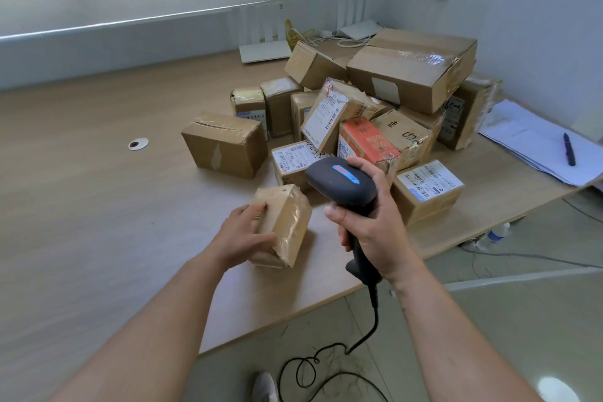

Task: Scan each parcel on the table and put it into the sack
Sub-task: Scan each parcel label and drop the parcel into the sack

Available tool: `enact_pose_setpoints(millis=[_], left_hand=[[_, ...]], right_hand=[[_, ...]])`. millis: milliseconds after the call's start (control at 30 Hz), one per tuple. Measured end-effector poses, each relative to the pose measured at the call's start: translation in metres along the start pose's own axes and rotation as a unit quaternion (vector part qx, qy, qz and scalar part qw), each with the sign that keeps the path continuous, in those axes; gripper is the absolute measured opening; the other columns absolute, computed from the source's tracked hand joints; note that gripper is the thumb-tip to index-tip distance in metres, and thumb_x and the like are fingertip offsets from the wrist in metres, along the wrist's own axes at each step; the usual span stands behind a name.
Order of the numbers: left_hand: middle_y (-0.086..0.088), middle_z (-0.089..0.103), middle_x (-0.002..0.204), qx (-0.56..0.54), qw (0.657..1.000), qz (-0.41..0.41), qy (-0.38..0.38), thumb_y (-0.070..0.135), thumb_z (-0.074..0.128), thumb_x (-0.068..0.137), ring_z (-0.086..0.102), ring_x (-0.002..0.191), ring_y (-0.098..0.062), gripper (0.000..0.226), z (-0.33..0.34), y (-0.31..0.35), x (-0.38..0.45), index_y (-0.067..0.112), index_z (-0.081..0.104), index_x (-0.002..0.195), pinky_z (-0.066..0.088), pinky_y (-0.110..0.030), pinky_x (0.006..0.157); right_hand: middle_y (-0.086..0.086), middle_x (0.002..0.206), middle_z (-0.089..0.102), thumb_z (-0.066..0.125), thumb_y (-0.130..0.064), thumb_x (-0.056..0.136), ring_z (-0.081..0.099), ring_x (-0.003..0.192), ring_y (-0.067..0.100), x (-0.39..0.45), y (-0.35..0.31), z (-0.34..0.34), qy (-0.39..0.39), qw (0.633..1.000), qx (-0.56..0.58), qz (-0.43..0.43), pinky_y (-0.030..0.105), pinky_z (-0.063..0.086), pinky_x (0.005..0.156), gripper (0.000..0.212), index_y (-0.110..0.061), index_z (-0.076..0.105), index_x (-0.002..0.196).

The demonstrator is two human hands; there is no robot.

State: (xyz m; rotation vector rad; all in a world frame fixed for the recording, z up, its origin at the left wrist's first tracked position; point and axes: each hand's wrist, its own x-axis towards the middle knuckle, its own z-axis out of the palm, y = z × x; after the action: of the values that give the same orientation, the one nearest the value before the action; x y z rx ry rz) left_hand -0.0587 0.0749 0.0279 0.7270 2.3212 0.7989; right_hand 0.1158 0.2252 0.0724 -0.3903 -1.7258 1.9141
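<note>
I see the small tape-wrapped brown cardboard parcel [283, 225] near the front edge of the pale wooden table [98, 206], tilted, with my left hand [243, 235] gripping it, fingers over its top and thumb along its side. My right hand [372, 228] is wrapped around the handle of the dark grey corded barcode scanner [339, 183], just beside the parcel. Behind them lies a heap of brown cardboard boxes [375, 114].

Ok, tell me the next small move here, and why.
Probably turn the small parcel in the left hand until a barcode label faces the scanner held in the right hand. No label shows on its visible faces, only brown tape.
</note>
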Motion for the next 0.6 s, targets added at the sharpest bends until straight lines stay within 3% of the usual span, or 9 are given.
enact_pose_setpoints(millis=[100, 167, 267, 333, 433, 533, 600], left_hand=[[-0.007, 0.047, 0.137, -0.096, 0.995, -0.014, 0.026, 0.028, 0.056, 0.075, 0.050, 0.118, -0.026, 0.075, -0.012, -0.006, 0.001, 0.032, 0.033, 0.146, 0.044, -0.040, 0.100], [-0.006, 0.051, 0.134, -0.040, 0.996, -0.017, 0.078, 0.019, 0.045, 0.091, 0.051, 0.117, -0.028, 0.062, -0.017, -0.015, 0.007, 0.037, 0.029, 0.148, 0.043, -0.040, 0.099], [-0.009, 0.043, 0.139, 0.126, 0.985, -0.046, 0.105, 0.043, 0.050, 0.091, 0.041, 0.125, -0.030, 0.053, -0.019, -0.013, 0.009, 0.038, 0.035, 0.143, 0.039, -0.041, 0.100], [-0.009, 0.039, 0.138, 0.215, 0.969, -0.079, 0.093, 0.067, 0.056, 0.079, 0.034, 0.129, -0.030, 0.068, -0.018, -0.006, 0.005, 0.037, 0.038, 0.137, 0.036, -0.041, 0.099], [-0.012, 0.041, 0.133, 0.270, 0.954, -0.098, 0.082, 0.067, 0.062, 0.073, 0.033, 0.126, -0.031, 0.078, -0.018, 0.000, 0.003, 0.035, 0.033, 0.138, 0.035, -0.039, 0.098], [-0.015, 0.044, 0.125, 0.191, 0.970, -0.127, 0.076, 0.050, 0.070, 0.074, 0.036, 0.122, -0.034, 0.080, -0.027, -0.003, 0.007, 0.037, 0.028, 0.141, 0.039, -0.038, 0.095], [-0.015, 0.046, 0.126, 0.079, 0.985, -0.134, 0.077, 0.047, 0.074, 0.064, 0.042, 0.119, -0.035, 0.092, -0.033, -0.012, 0.007, 0.043, 0.025, 0.141, 0.042, -0.039, 0.096]], right_hand=[[0.021, 0.113, 0.055, 0.072, -0.001, 0.079, 0.046, 0.048, 0.027, 0.002, 0.000, 0.005, -0.005, 1.000, 0.004, 0.001, 0.032, 0.044, 0.043, 0.066, -0.045, 0.050, 0.123], [0.017, 0.110, 0.057, 0.072, -0.007, 0.075, 0.046, 0.047, 0.027, 0.003, 0.001, 0.009, -0.003, 1.000, 0.005, -0.001, 0.031, 0.043, 0.043, 0.065, -0.050, 0.052, 0.119], [0.017, 0.109, 0.058, 0.072, -0.008, 0.074, 0.046, 0.047, 0.027, 0.005, 0.001, 0.013, -0.008, 1.000, 0.005, 0.001, 0.030, 0.042, 0.042, 0.064, -0.050, 0.052, 0.118], [0.018, 0.111, 0.057, 0.072, -0.006, 0.076, 0.047, 0.047, 0.027, 0.005, 0.001, 0.015, -0.011, 1.000, 0.002, 0.001, 0.030, 0.043, 0.041, 0.065, -0.050, 0.051, 0.119], [0.019, 0.114, 0.057, 0.071, 0.003, 0.081, 0.047, 0.048, 0.027, 0.004, 0.000, 0.016, -0.012, 1.000, -0.007, 0.001, 0.030, 0.043, 0.042, 0.068, -0.048, 0.051, 0.121], [0.019, 0.117, 0.056, 0.069, 0.008, 0.083, 0.046, 0.049, 0.027, 0.004, 0.000, 0.017, -0.009, 1.000, -0.013, 0.004, 0.031, 0.043, 0.042, 0.069, -0.044, 0.050, 0.124], [0.020, 0.116, 0.056, 0.072, 0.003, 0.080, 0.047, 0.048, 0.027, 0.004, 0.000, 0.019, -0.010, 1.000, -0.008, 0.004, 0.031, 0.043, 0.042, 0.067, -0.042, 0.049, 0.125]])
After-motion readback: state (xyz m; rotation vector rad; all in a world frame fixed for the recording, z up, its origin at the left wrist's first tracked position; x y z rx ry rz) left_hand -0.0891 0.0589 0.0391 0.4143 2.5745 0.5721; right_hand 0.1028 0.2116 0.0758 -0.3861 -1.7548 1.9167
